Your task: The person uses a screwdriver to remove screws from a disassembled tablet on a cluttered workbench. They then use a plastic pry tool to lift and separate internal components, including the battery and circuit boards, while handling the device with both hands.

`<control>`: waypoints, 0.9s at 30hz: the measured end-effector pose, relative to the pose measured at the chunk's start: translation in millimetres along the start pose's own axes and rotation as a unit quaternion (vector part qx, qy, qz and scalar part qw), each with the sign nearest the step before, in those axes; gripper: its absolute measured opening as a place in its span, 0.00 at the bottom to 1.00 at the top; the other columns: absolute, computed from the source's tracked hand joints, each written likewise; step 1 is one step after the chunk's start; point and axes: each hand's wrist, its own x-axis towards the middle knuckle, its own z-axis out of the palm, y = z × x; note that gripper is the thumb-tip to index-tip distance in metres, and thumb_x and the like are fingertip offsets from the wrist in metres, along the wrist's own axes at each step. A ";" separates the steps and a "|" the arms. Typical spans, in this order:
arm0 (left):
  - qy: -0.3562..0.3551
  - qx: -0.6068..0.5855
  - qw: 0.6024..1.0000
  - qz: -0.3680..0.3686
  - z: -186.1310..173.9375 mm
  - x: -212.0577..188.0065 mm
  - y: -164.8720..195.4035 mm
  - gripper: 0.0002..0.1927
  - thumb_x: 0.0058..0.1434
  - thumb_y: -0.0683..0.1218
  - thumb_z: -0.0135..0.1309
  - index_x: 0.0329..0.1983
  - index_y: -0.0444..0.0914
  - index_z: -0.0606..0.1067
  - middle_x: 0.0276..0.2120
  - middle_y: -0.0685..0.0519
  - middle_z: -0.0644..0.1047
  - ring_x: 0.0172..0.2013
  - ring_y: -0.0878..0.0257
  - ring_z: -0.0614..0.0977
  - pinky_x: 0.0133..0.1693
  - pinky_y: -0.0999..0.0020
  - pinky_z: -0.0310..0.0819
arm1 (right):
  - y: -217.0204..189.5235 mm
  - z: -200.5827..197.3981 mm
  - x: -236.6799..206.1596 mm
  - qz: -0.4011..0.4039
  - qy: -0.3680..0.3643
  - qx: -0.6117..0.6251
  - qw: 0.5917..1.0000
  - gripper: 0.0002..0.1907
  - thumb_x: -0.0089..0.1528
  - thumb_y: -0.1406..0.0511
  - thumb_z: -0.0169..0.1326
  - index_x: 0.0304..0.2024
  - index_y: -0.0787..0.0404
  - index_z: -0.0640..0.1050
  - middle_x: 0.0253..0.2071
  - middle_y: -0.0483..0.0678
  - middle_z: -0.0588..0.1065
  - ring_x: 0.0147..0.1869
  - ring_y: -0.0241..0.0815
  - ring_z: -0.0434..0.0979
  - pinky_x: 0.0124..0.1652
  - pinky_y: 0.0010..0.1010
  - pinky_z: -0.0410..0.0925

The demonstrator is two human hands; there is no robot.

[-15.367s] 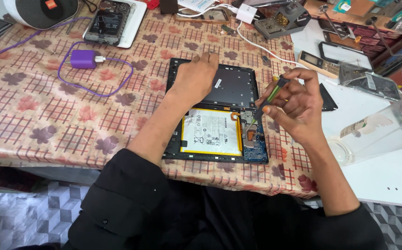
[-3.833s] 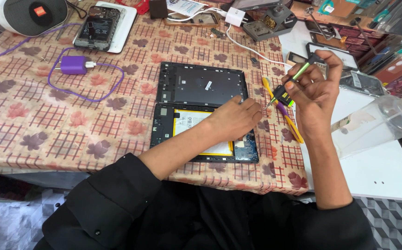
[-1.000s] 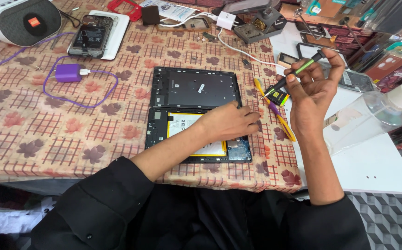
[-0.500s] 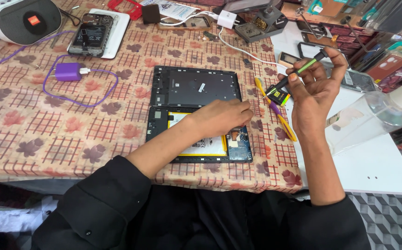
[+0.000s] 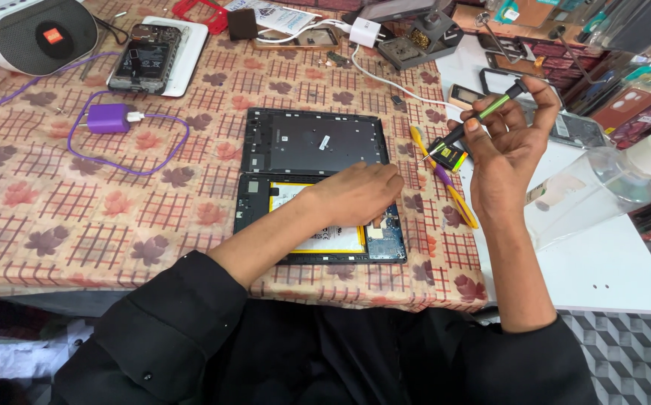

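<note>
Opened tablet (image 5: 318, 225) steadied on the patterned tablecloth (image 5: 55, 217); green screwdriver (image 5: 483, 114) lifted clear.

Left hand (image 5: 355, 193) is laid flat, fingers uncurled, on the tablet's exposed battery, apparently to stop it sliding. Right hand (image 5: 509, 142) is closed round the screwdriver, tip raised above a small yellow-black part (image 5: 449, 155). The removed back cover (image 5: 312, 141) is set just beyond the tablet.

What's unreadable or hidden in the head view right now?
1. Opened tablet: the upper middle of its battery and board is covered by the left hand.
2. Screwdriver: the tip is too small to make out, so whether it carries a screw is unclear; the right hand wraps part of the shaft.
3. Clear bottle: its cap end is cut off by the right edge.
</note>
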 end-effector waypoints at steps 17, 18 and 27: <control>0.053 -0.340 0.934 -0.098 -3.4 -7.6 -18.0 0.04 0.59 0.40 0.59 0.36 0.34 0.79 0.37 0.49 0.77 0.34 0.57 0.83 0.37 0.62 0.77 | 7.0 26.0 -8.1 0.009 -0.137 -0.177 0.975 0.39 0.58 0.80 0.67 0.63 0.58 0.60 0.43 0.48 0.72 0.48 0.35 0.77 0.44 0.28 0.76; 0.053 -0.345 0.931 -0.101 -4.3 -7.7 -17.0 0.04 0.59 0.40 0.60 0.36 0.34 0.79 0.37 0.49 0.77 0.33 0.58 0.83 0.37 0.63 0.77 | 7.4 26.9 -8.9 0.009 -0.141 -0.180 0.973 0.39 0.58 0.80 0.67 0.63 0.58 0.60 0.43 0.48 0.72 0.48 0.36 0.77 0.44 0.28 0.76; 0.055 -0.344 0.932 -0.099 -7.5 -8.4 -17.0 0.05 0.59 0.41 0.61 0.37 0.35 0.80 0.37 0.50 0.78 0.33 0.58 0.84 0.36 0.63 0.77 | 9.3 30.7 -13.2 -0.003 -0.163 -0.211 0.964 0.39 0.57 0.79 0.68 0.62 0.60 0.60 0.44 0.49 0.73 0.51 0.37 0.77 0.46 0.27 0.77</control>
